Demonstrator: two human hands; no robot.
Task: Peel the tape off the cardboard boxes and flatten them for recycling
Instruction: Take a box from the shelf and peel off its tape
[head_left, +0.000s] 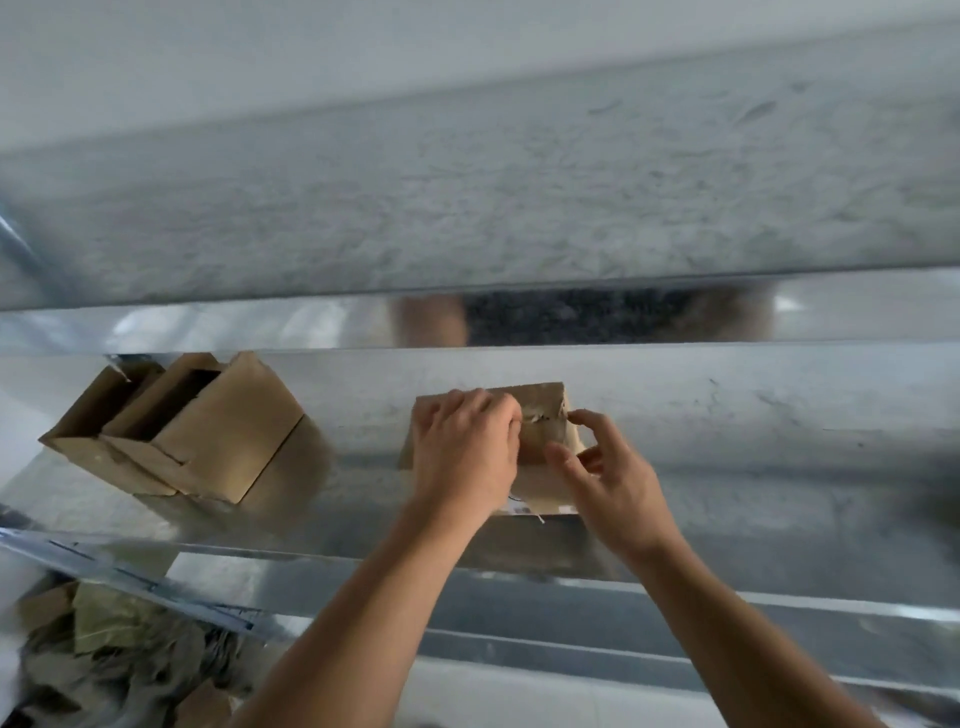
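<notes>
A small brown cardboard box (543, 434) stands on a shiny metal counter (779, 478). My left hand (465, 452) lies over its left side and top, fingers curled on the cardboard near a torn strip of tape (535, 415). My right hand (608, 478) hovers at the box's right edge, thumb and forefinger apart, with the fingertip touching the corner. Whether it pinches any tape I cannot tell. A loose shred of tape (537, 517) hangs below the box's front edge.
Two open cardboard boxes (197, 431) stand side by side at the counter's left. Beneath the counter at lower left lies a heap of crumpled cardboard and tape scraps (119, 654). A rough grey wall (519, 192) rises behind the counter.
</notes>
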